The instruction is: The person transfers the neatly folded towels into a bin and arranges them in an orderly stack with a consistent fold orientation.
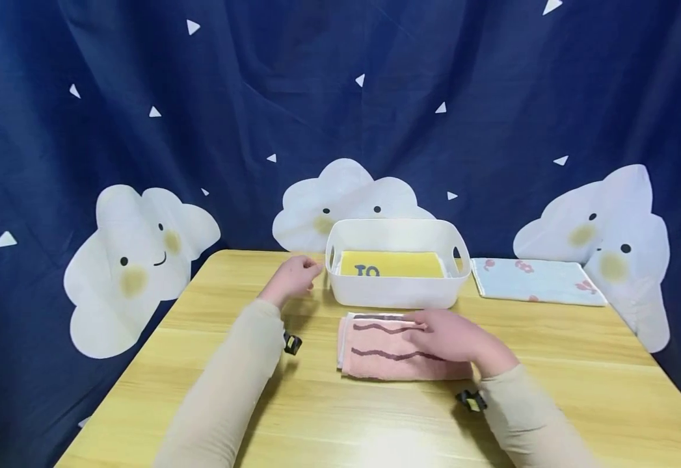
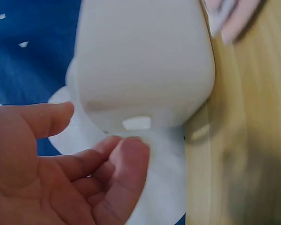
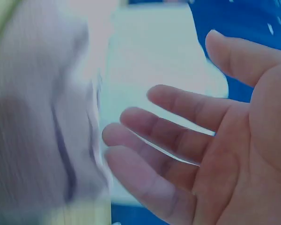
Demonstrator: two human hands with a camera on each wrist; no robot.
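Observation:
A pink towel (image 1: 387, 364) with dark wavy stripes lies folded on the table, in front of a white plastic basket (image 1: 395, 292). Over the towel's right part is my right hand (image 1: 445, 335); the right wrist view shows its fingers spread loosely with nothing between them. At the basket's left end my left hand (image 1: 294, 278) is beside the handle hole, its fingers loosely bent and holding nothing in the left wrist view. Inside the basket sits a yellow folded cloth (image 1: 407, 263) with dark lettering.
A light blue folded cloth (image 1: 536, 281) with pink flowers lies at the back right of the wooden table (image 1: 317, 416). Behind the table hangs a dark blue curtain (image 1: 317, 78) printed with clouds and white triangles.

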